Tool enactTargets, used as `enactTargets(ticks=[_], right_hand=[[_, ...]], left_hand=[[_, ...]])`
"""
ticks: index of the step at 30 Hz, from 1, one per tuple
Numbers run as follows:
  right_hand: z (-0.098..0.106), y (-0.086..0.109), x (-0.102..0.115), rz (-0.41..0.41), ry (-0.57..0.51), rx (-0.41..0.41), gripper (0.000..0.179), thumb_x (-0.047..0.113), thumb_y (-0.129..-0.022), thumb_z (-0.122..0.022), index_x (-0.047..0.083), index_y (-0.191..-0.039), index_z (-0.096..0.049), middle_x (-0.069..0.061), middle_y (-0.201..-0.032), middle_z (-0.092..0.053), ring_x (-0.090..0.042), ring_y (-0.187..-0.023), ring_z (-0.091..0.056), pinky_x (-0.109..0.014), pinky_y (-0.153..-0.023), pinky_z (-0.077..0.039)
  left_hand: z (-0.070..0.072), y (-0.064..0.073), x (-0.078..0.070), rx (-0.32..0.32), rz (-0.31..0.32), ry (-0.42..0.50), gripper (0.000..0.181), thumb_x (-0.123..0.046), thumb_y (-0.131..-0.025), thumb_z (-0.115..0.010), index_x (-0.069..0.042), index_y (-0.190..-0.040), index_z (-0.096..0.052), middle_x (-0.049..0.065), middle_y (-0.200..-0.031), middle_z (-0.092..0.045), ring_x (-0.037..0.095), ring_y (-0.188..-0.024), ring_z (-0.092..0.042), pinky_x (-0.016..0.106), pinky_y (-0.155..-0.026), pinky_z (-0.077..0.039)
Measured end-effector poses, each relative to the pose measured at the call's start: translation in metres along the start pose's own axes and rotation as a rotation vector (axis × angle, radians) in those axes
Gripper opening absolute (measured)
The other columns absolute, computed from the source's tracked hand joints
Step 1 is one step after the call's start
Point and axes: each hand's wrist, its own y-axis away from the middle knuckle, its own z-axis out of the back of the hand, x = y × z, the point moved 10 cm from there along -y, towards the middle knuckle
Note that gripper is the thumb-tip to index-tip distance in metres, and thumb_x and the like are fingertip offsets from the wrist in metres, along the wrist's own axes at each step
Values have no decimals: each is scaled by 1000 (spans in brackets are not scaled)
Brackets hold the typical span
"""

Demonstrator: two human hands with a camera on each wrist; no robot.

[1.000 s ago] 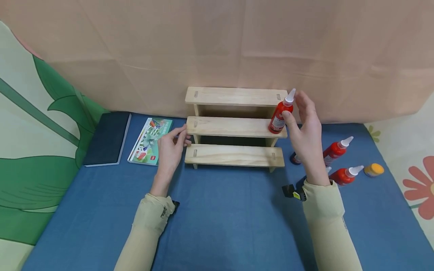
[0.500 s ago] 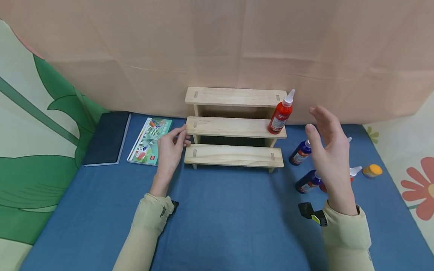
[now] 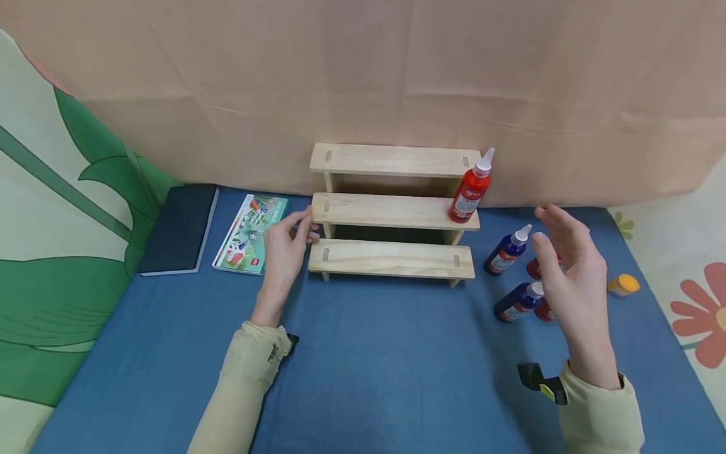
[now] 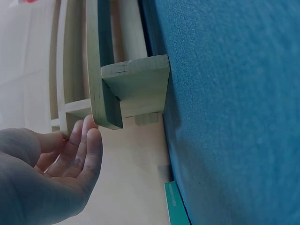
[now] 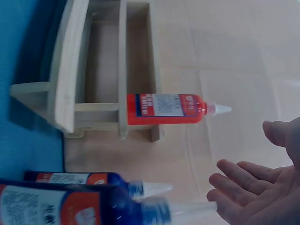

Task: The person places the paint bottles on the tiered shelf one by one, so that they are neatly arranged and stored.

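A three-step wooden shelf [image 3: 391,258] stands on the blue cloth. My left hand [image 3: 285,255] pinches the left end of its middle board between thumb and fingers, also seen in the left wrist view. A red squeeze bottle [image 3: 468,194] with a white nozzle stands upright at the right end of that board. My right hand [image 3: 578,290] is held in the air right of the shelf, fingers spread from the thumb and holding nothing. Beside it stand two blue squeeze bottles [image 3: 505,253]. More red bottles [image 3: 543,311] are mostly hidden behind the right hand.
A yellow-capped jar [image 3: 623,285] stands at the far right. To the left of the shelf lie a green illustrated book [image 3: 249,234] and a dark blue notebook [image 3: 178,230]. A beige curtain [image 3: 363,75] hangs behind the shelf.
My right hand has let go of the red bottle on the middle board and moved right and toward me, over the other bottles. The left hand has stayed at the shelf.
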Motion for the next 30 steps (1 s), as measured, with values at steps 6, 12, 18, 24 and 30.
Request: enactTargets(ticks=[6, 12, 18, 24, 30], right_hand=[[4, 7, -13, -24, 5, 17, 54, 27, -112, -60, 27, -163, -45, 1, -159, -54, -21, -144, -54, -29, -119, -43], [9, 16, -27, -42, 4, 28, 56, 26, -112, -60, 24, -165, -43, -2, -162, -51, -22, -148, -49, -27, -120, -41], [9, 24, -38, -51, 30, 28, 56, 27, -112, -59, 23, -165, -42, -6, -161, -52, -23, -146, -52, -18, -114, -42], [8, 32, -49, -71, 50, 66, 58, 30, -112, -59, 20, -166, -40, -11, -162, -50, -27, -147, -50, -11, -107, -43], [4, 40, -61, -93, 57, 107, 60, 31, -112, -59, 18, -167, -37, -13, -163, -48, -32, -147, -50, -7, -102, -43]], left_hand=[[1, -1, -1, -6, 1, -10, 30, -8, -110, -62, 6, -135, -71, 23, -99, -77, 31, -80, -77, 38, -76, -65], [1, -1, 0, -4, 7, -17, 30, -8, -110, -62, 6, -135, -70, 23, -99, -77, 32, -80, -77, 32, -74, -65], [1, -1, -1, -2, 3, -17, 29, -8, -110, -62, 6, -135, -71, 23, -98, -77, 32, -80, -77, 44, -76, -65], [0, 0, -1, 0, 0, -33, 29, -7, -110, -62, 6, -135, -71, 24, -98, -77, 31, -79, -77, 42, -75, -65], [0, 0, 0, 1, 3, -30, 30, -8, -110, -62, 5, -135, -71, 24, -99, -77, 31, -79, -77, 42, -76, -65]])
